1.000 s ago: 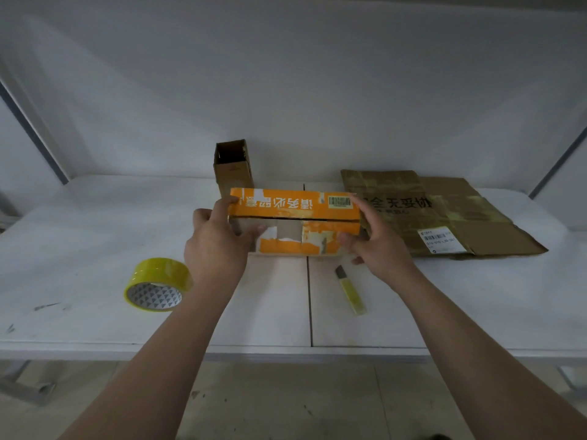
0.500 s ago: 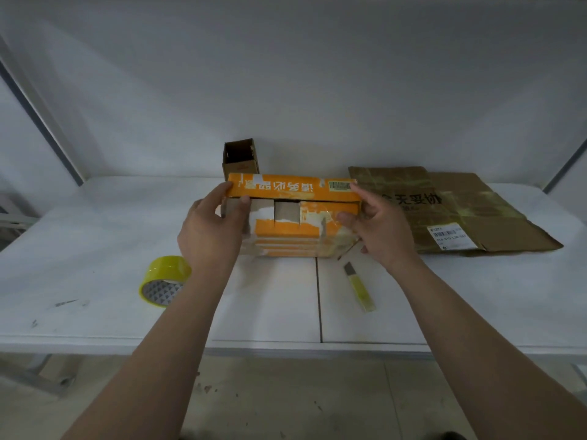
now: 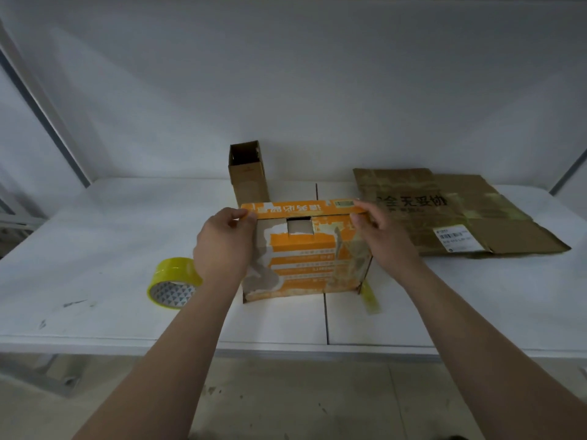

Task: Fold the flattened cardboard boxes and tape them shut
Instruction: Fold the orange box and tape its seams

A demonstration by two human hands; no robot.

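Orange box (image 3: 305, 258): upright, middle of surface (image 3: 95, 249)
Left hand (image 3: 224, 246): pinching top flap's left end
Right hand (image 3: 384, 239): pinching flap's right end
Around: tape roll (image 3: 173, 282) left; open brown box (image 3: 247, 176) behind; flat cardboard (image 3: 444, 211) far right
Blocked: cutter (image 3: 370, 295) partly behind orange box's right corner

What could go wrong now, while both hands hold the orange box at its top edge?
1. The left hand and right hand both pinch the orange box. The tape roll lies apart to the left, so releasing one grip to fetch it may let the top flap spring open.
2. The yellow cutter lies by the box's right lower corner, partly hidden, and might get pushed or forgotten.
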